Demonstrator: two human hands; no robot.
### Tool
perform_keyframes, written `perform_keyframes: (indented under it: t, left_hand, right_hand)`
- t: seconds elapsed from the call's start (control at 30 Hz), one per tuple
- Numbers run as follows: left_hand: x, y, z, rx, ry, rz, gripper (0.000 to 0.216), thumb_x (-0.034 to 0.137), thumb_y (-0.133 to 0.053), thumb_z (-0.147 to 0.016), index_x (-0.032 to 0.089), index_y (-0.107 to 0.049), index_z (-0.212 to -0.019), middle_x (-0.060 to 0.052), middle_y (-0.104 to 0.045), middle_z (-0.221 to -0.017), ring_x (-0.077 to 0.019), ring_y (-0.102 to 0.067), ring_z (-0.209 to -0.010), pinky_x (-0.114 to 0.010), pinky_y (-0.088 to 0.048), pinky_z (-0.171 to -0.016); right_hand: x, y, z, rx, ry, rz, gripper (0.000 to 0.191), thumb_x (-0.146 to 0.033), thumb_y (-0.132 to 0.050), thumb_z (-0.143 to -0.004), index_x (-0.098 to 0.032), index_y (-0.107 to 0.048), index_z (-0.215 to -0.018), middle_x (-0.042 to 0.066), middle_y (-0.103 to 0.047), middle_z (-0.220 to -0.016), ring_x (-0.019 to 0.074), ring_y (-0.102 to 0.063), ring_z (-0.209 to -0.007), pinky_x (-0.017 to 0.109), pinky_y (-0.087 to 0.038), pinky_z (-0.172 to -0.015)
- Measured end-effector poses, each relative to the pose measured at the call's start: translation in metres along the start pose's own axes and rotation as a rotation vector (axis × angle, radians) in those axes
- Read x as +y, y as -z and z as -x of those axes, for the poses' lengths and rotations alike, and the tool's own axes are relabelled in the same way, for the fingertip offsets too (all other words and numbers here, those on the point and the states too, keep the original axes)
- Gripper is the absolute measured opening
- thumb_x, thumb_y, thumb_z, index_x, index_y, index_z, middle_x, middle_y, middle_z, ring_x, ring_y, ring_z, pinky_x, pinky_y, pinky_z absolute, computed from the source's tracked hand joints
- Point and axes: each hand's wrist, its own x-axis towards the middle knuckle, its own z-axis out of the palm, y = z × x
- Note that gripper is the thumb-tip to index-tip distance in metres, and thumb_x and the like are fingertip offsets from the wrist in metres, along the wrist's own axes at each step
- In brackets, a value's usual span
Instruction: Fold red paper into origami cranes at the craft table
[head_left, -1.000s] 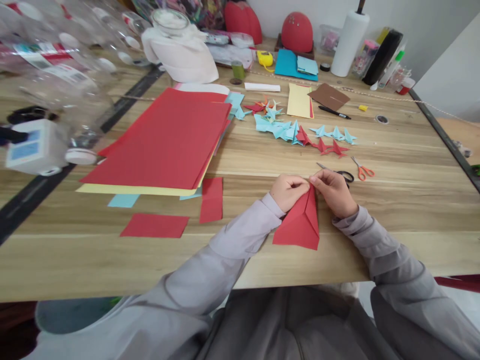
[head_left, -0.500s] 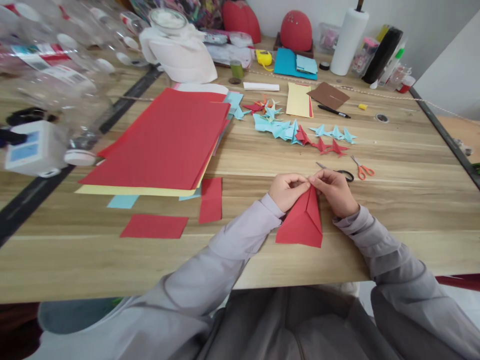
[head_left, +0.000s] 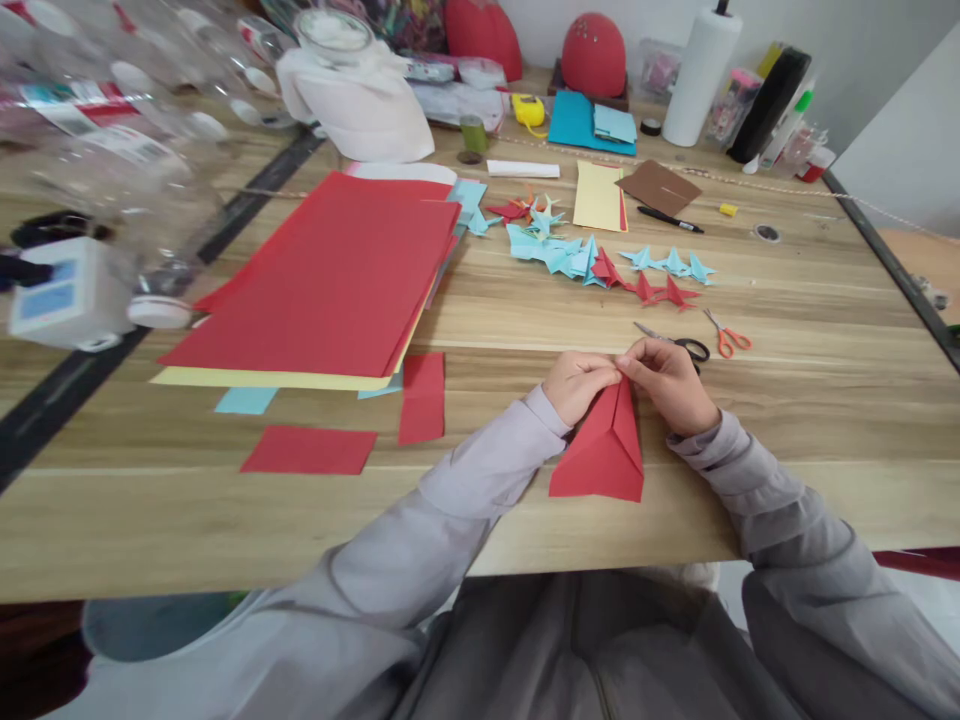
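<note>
A folded red paper [head_left: 604, 452] lies on the wooden table [head_left: 525, 320] near its front edge, its point facing away from me. My left hand [head_left: 576, 382] pinches the left side of that point with curled fingers. My right hand [head_left: 670, 383] pinches the right side of the same tip. Both hands meet at the top of the fold. Grey sleeves cover both arms.
A stack of large red and yellow sheets [head_left: 322, 280] lies to the left, with red offcuts [head_left: 309, 450] before it. Several folded blue and red paper shapes [head_left: 600, 265] sit beyond my hands. Black scissors [head_left: 686, 346] and orange scissors [head_left: 726, 338] lie just right of them.
Both hands keep pinching the tip of the red paper; its rear edge has shifted only slightly. The view has drifted a little.
</note>
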Motion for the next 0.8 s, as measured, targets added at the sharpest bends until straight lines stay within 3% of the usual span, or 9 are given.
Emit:
perform_keyframes:
  t: [0.4,0.8]
  left_hand:
    - [0.0073,0.0003,-0.0006,0.009,0.115,-0.004,0.026,0.034,-0.055,-0.060,0.018,-0.045,-0.041,0.005,-0.036,-0.046,-0.0100,-0.031,-0.054,-0.027,-0.026,-0.054]
    - [0.0072,0.0052,-0.0038,0.004,0.151,0.016,0.025,0.031,-0.057,-0.058,0.017,-0.047,-0.041,0.004,-0.037,-0.045,-0.0100,-0.034,-0.053,-0.027,-0.026,-0.055]
  right_hand:
    - [-0.0006,0.0008,-0.0021,0.094,-0.123,-0.173,0.043,-0.054,-0.081,-0.061,-0.018,-0.057,-0.062,-0.006,-0.050,-0.051,0.0069,-0.040,-0.047,0.024,-0.029,-0.047]
    - [-0.0021,0.0026,-0.0052,0.111,-0.105,-0.188,0.041,-0.051,-0.083,-0.059,-0.019,-0.057,-0.058,-0.006,-0.049,-0.048,0.0062,-0.039,-0.044,0.023,-0.028,-0.044]
